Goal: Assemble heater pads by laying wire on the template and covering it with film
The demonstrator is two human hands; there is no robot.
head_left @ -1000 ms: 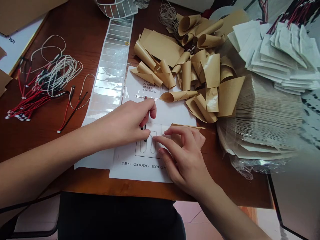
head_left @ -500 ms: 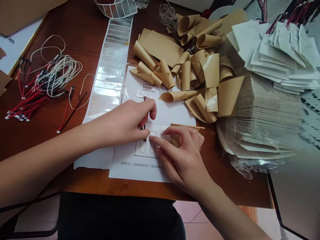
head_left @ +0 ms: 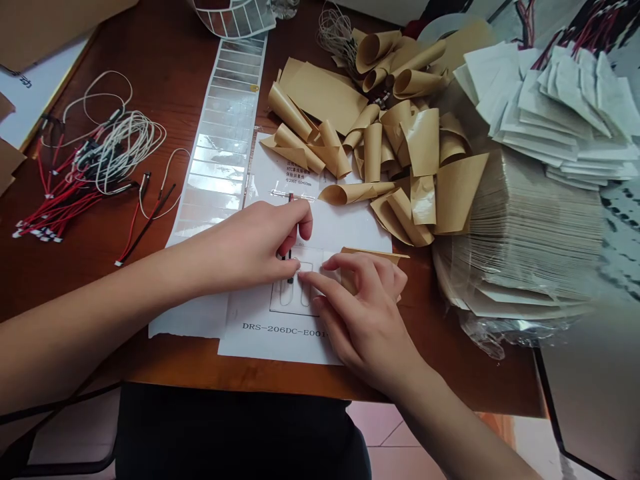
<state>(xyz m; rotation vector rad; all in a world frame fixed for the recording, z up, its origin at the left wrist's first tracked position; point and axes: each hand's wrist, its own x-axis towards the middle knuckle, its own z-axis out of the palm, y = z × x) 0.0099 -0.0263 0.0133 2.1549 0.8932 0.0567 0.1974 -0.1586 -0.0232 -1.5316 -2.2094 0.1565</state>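
My left hand [head_left: 245, 247] pinches a thin dark wire lead [head_left: 290, 267] with a red strand between thumb and fingers. The lead lies over a white pad with a looping heater trace [head_left: 287, 293], which sits on a printed white sheet [head_left: 280, 343]. My right hand [head_left: 363, 307] rests spread on the pad's right side, its index fingertip close to the lead. Under those fingers, a strip of tan backing paper [head_left: 373, 252] sticks out. Part of the pad is hidden by both hands.
Curled tan backing papers [head_left: 373, 150] lie heaped beyond the sheet, beside a strip of silver labels [head_left: 220, 133]. Red and white wire leads [head_left: 75, 193] lie at left. Stacked pads [head_left: 530, 227] and white sheets [head_left: 555, 107] fill the right. The wooden table's front edge [head_left: 300, 383] runs below.
My right hand has slid slightly left, bringing its index fingertip closer to the lead. My left hand keeps its pinch in about the same place.
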